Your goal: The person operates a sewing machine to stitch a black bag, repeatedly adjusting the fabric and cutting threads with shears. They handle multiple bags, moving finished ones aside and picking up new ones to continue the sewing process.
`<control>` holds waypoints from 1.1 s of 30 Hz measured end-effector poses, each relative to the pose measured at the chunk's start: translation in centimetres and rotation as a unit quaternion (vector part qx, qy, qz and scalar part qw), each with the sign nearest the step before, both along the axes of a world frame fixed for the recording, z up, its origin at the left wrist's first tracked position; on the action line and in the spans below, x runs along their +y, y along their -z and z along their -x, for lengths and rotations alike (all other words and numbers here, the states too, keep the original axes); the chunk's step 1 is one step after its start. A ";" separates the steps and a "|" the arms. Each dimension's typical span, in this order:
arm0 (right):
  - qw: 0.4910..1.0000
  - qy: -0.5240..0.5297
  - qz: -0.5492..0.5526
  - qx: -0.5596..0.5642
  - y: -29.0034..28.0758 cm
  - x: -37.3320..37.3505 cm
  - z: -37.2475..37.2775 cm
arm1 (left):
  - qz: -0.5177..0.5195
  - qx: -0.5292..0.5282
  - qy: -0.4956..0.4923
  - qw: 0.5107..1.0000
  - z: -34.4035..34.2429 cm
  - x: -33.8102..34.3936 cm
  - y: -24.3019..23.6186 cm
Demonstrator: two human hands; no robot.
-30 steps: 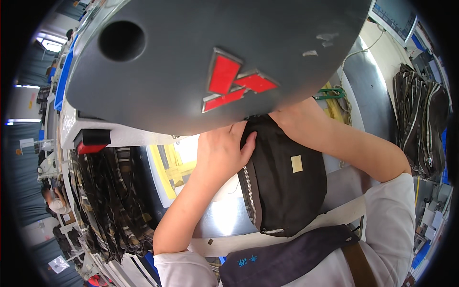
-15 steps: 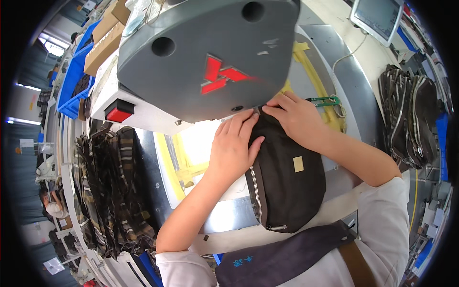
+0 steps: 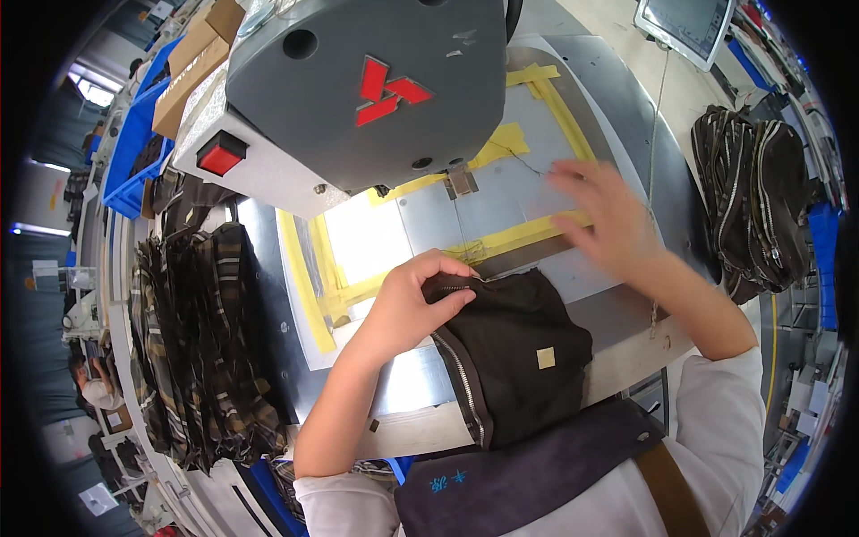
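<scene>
My left hand (image 3: 413, 302) pinches the top edge of a dark brown zippered pouch (image 3: 510, 340), with thumb and fingers closed on its folded corner. A silver zip runs down the pouch's left side, and a small cream square sits on its front. The pouch hangs partly over the machine table's near edge, against my apron. My right hand (image 3: 608, 215), blurred by motion, is raised to the right with fingers apart and nothing visible in them. It is above the metal plate (image 3: 429, 219) marked with yellow tape. The grey sewing machine head (image 3: 376, 98) stands just beyond both hands.
Plaid and dark fabric pieces (image 3: 201, 349) are piled at the left. Several dark zippered pieces (image 3: 752, 197) lie stacked at the right. A red switch (image 3: 221, 153) is on the machine's side. Blue bins (image 3: 134, 170) stand far left, a screen (image 3: 689, 27) far right.
The pouch has come away from beneath the machine head, drawn nearer by my left hand. My right hand has let go of it and moved right. Green thread snips seen earlier no longer show.
</scene>
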State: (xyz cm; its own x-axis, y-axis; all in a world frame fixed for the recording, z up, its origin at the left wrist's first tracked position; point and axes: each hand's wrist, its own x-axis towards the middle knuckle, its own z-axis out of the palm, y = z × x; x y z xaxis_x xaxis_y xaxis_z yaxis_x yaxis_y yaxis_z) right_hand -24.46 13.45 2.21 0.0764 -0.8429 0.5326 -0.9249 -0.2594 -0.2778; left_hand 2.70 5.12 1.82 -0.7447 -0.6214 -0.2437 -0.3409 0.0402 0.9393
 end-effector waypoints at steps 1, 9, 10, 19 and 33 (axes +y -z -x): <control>0.998 0.031 -0.041 0.035 0.3 0.1 1.6 | -0.003 0.006 -0.002 1.000 0.0 -0.1 0.0; 0.987 0.058 -0.098 0.115 1.5 0.0 5.3 | -0.051 0.000 -0.002 0.999 -0.3 -0.6 0.1; 0.988 0.061 -0.100 0.099 1.1 -0.3 4.4 | -0.052 -0.006 0.000 0.999 -0.3 -0.7 0.0; 0.946 -0.209 -0.060 0.242 -3.6 -5.0 -3.5 | -0.067 0.010 0.018 0.998 -0.6 -1.0 0.3; 0.909 -0.218 -0.228 0.272 -1.3 -7.2 -4.0 | -0.068 0.055 0.018 0.996 -1.0 -1.1 0.9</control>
